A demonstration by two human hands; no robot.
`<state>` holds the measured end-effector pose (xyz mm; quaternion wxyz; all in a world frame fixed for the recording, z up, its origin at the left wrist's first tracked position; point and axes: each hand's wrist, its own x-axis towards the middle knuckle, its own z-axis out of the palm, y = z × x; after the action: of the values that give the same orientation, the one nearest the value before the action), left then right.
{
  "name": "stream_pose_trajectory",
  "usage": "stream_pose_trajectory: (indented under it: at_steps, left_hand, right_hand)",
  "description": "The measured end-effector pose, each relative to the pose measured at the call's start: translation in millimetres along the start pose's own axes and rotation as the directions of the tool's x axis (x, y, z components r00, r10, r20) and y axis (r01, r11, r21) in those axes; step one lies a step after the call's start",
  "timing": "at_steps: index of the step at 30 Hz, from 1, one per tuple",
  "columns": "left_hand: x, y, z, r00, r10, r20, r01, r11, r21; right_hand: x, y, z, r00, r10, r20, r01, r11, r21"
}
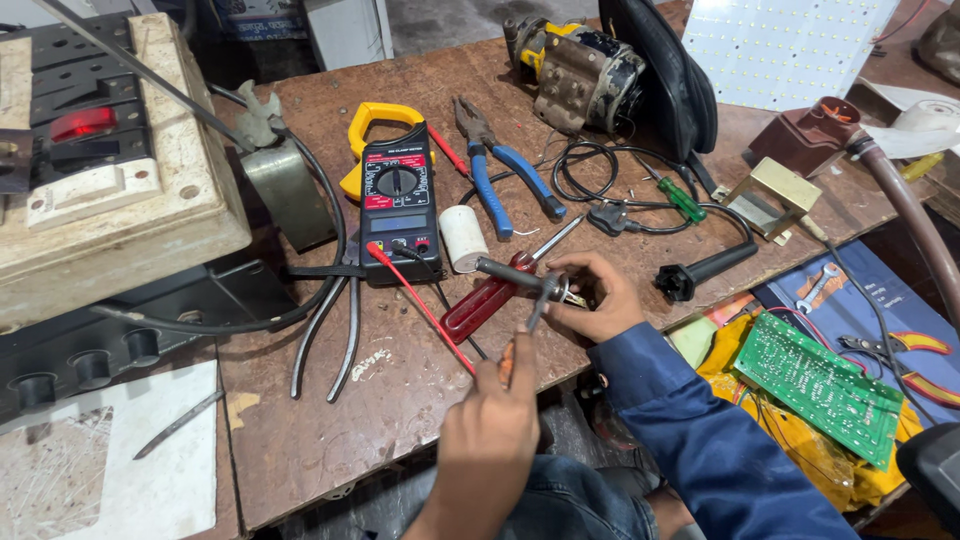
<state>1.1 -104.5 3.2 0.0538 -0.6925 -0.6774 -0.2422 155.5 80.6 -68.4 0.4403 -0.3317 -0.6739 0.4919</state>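
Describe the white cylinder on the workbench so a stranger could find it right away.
Start at the black and yellow clamp meter in the middle of the brown workbench. Just right of its lower end stands a small white cylinder, left of the blue-handled pliers. It is the only plain white, stubby thing among the tools.

repair workshop | worn bench (330, 440) | clamp meter (398, 205) | pliers (500, 165) | circuit board (820, 385)

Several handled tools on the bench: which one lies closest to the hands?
The red-handled screwdriver, right beside the right hand. The blue-handled pliers and green-handled screwdriver lie farther back on the bench.
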Motion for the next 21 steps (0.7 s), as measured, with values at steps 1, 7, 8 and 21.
stream_pose_trajectory:
  at_steps: [1, 7, 8, 21]
  left_hand:
    - [-0.1, -5.7, -4.1, 1.000, -0.015, -0.011, 0.015, 1.000, -0.012]
    - [1.7, -28.5, -19.4, 0.997, -0.072, -0.031, 0.069, 0.995, -0.069]
    - [2.5, -25.5, -17.4, 0.998, -0.060, 0.004, 0.061, 0.997, -0.053]
    - [-2.7, -21.3, -10.1, 0.997, -0.074, 0.019, 0.074, 0.997, 0.016]
  right_hand:
    - [-0.3, -0.6, 0.2, 1.000, 0.013, -0.008, -0.014, 1.000, -0.029]
    - [-1.6, -6.1, 1.8, 1.000, 0.001, -0.010, -0.001, 1.000, 0.001]
    - [-1.5, -6.4, 2.2, 1.000, 0.015, -0.013, -0.015, 1.000, -0.001]
    - [-1.9, -13.3, 5.6, 1.000, 0.024, 0.001, -0.024, 0.999, 0.049]
